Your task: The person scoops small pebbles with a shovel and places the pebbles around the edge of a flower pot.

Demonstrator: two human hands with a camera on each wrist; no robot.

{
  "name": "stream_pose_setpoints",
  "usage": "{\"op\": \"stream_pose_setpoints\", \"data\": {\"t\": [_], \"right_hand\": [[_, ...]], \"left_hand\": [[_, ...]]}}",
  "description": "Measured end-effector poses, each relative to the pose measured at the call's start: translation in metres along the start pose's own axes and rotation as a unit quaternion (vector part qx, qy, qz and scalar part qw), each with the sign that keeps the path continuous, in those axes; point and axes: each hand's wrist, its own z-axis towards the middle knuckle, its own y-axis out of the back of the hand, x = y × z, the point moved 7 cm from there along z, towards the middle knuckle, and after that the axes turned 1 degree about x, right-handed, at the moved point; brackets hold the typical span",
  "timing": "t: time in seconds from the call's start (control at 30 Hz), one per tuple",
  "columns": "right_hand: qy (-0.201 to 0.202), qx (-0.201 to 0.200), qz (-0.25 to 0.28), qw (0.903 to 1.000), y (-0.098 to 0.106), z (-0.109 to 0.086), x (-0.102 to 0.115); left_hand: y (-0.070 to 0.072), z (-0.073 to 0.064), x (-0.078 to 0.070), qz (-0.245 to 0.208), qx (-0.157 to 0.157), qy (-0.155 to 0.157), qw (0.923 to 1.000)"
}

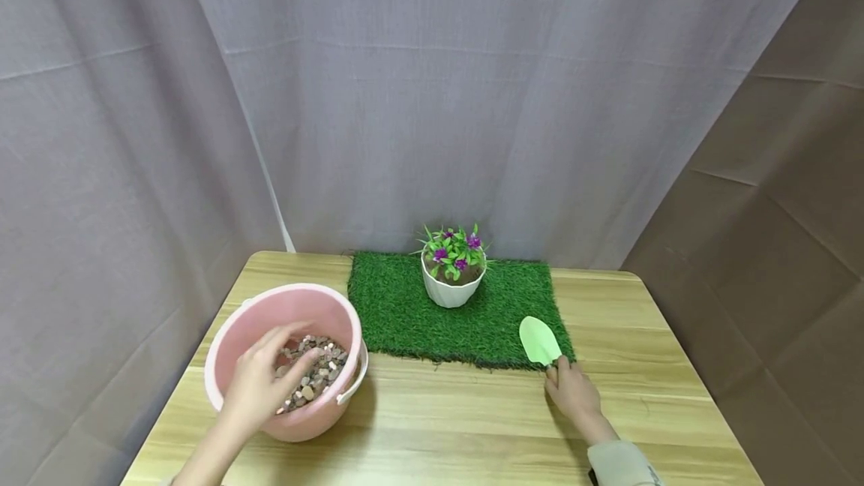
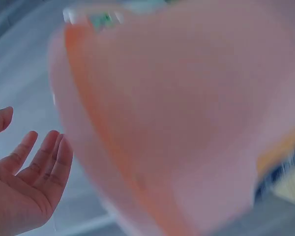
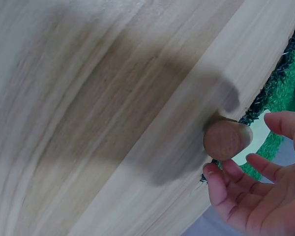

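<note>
1. My left hand is at the mouth of the pink bucket, fingers spread, holding nothing; the stones lie below it.
2. My right hand is at the green trowel, thumb and fingers loosely parted around its handle; whether any fingertip touches, I can't tell.
3. The blade sits just ahead of that hand, over the near corner of the grass mat, with nothing on it that I can see.
4. Between my hands, farther off, the white pot stands upright on the mat, the flowering plant already set in it.
5. I'd judge this early: all the stones I can see are in the bucket, and using the trowel looks not yet begun.
</note>
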Motion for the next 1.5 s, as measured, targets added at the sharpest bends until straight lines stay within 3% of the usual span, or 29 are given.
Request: {"op": "stream_pose_setpoints", "data": {"t": [0.17,0.27,0.57,0.67,0.8,1.03,1.23,1.5], "right_hand": [[0.001,-0.005,-0.001,1.0,0.002,-0.001,-0.003],[0.001,-0.006,-0.003,1.0,0.001,-0.002,-0.005],[0.012,-0.009,-0.002,0.9999,0.002,-0.005,-0.006],[0.016,-0.003,-0.006,0.9999,0.001,-0.006,-0.006],[0.017,0.009,-0.01,0.9998,-0.001,-0.007,-0.008],[0.018,0.019,-0.005,0.9996,-0.002,-0.006,-0.01],[0.023,0.029,-0.006,0.9993,0.0,-0.005,-0.01],[0.023,0.03,-0.005,0.9993,0.002,-0.005,-0.011]], "left_hand": [[0.033,0.001,0.028,0.018,-0.037,0.036,0.9985],[0.047,0.0,0.045,0.024,-0.058,0.041,0.9972],[0.061,0.001,0.099,0.068,-0.079,0.06,0.9928],[0.059,0.003,0.113,0.081,-0.068,0.067,0.9922],[0.052,0.005,0.133,0.08,-0.025,0.086,0.9928],[0.035,0.007,0.161,0.0,0.024,0.116,0.993],[0.022,0.011,0.164,-0.056,0.057,0.129,0.9884],[0.016,0.009,0.163,-0.084,0.064,0.155,0.9823]]}}
